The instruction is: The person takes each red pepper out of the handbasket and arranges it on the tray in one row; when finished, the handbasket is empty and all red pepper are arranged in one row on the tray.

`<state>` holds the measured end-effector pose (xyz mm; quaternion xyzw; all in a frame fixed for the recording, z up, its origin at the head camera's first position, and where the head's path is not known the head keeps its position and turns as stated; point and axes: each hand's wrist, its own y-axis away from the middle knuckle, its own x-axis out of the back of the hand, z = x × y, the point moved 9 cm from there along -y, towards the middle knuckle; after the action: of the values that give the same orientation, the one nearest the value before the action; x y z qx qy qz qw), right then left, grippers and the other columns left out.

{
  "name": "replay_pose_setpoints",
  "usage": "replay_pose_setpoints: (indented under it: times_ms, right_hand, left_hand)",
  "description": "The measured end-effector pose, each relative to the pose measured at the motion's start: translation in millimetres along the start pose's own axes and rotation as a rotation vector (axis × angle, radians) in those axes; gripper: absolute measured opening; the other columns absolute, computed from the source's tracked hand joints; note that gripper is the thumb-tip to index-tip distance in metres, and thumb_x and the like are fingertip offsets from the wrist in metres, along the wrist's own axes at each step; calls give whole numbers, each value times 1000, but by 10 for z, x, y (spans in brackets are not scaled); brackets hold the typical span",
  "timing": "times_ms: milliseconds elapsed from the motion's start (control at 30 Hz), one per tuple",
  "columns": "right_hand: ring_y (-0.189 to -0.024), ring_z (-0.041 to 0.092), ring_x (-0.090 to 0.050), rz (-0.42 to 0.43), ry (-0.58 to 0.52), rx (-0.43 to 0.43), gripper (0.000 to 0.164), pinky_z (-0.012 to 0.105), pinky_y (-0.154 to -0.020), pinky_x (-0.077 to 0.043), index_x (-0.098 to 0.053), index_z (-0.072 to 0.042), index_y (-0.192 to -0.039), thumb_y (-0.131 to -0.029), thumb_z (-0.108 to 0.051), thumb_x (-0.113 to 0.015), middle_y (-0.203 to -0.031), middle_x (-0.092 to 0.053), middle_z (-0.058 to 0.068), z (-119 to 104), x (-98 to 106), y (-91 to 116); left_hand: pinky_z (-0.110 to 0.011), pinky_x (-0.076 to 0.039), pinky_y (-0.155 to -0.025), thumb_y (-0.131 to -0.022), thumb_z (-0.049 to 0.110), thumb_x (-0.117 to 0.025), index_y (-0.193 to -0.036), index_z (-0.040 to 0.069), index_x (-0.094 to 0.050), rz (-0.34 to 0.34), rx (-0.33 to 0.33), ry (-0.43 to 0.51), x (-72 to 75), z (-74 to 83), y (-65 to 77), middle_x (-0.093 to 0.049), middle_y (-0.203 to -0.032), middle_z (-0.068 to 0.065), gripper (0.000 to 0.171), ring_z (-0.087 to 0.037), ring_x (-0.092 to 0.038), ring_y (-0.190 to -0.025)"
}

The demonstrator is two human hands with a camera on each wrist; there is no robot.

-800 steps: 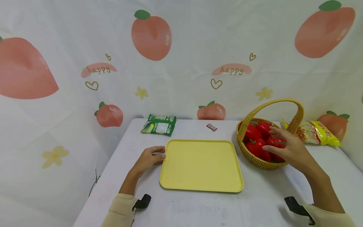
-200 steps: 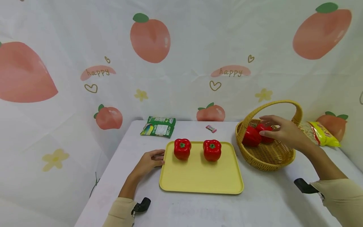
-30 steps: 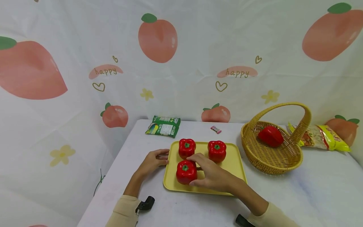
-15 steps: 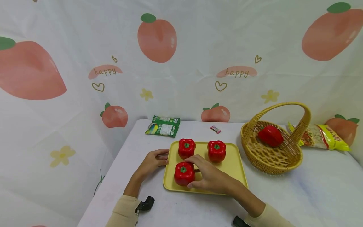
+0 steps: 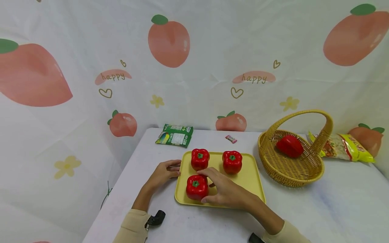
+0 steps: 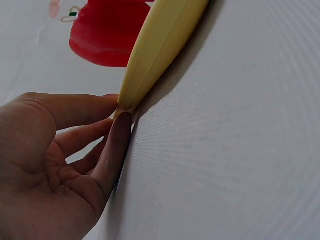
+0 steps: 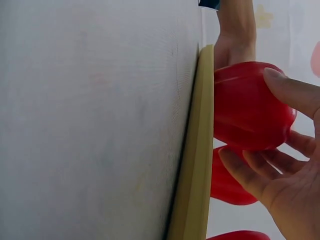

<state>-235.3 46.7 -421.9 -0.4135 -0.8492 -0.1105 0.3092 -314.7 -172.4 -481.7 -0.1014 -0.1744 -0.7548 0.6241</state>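
In the head view my right hand (image 5: 223,189) is at the front left of the yellow tray (image 5: 243,189), thumb and fingers around a red bell pepper (image 5: 196,187). In the right wrist view the thumb touches one side of this bell pepper (image 7: 250,110), the fingers close along the other. Its base meets the tray. Two more red bell peppers stand behind, one at the back left (image 5: 200,159) and one at the back right (image 5: 232,162), stems up. My left hand (image 5: 162,173) holds the tray's left edge, thumb and a finger at the rim (image 6: 145,60) in the left wrist view.
A yellow wicker basket (image 5: 291,180) with a tall handle stands right of the tray, one red bell pepper (image 5: 290,146) lying in it. Behind it is a yellow snack bag (image 5: 346,147). A green packet (image 5: 175,135) and a small pink wrapped candy (image 5: 231,138) lie at the back.
Over the longer span, three bell peppers have come from the basket onto the tray. Within the last second, the right hand has shifted the front pepper slightly left and toward me. The left hand stays put.
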Motion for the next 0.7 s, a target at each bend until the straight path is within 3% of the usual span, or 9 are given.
replay_pose_setpoints:
  times_ms: [400,700]
  right_hand:
    - [-137,20,-52,-3,15,-11,86,27,-97,-59,-48,-17,-156,-83,-35,-91,-150,-54,-5,-11,28,28]
    - [-136,22,-55,36,31,19,83,41,-102,-60,-50,-16,-155,-87,-43,-87,-150,-57,-2,-44,174,70]
  left_hand:
    - [-40,-59,-104,-96,6,-75,-146,4,-63,-1,-2,-6,5,5,-3,-70,-138,-14,51,-27,-71,-122]
    - [-39,-59,-103,-96,6,-75,-145,4,-63,0,-2,-6,7,-11,-6,-70,-138,-14,51,-27,-71,-121]
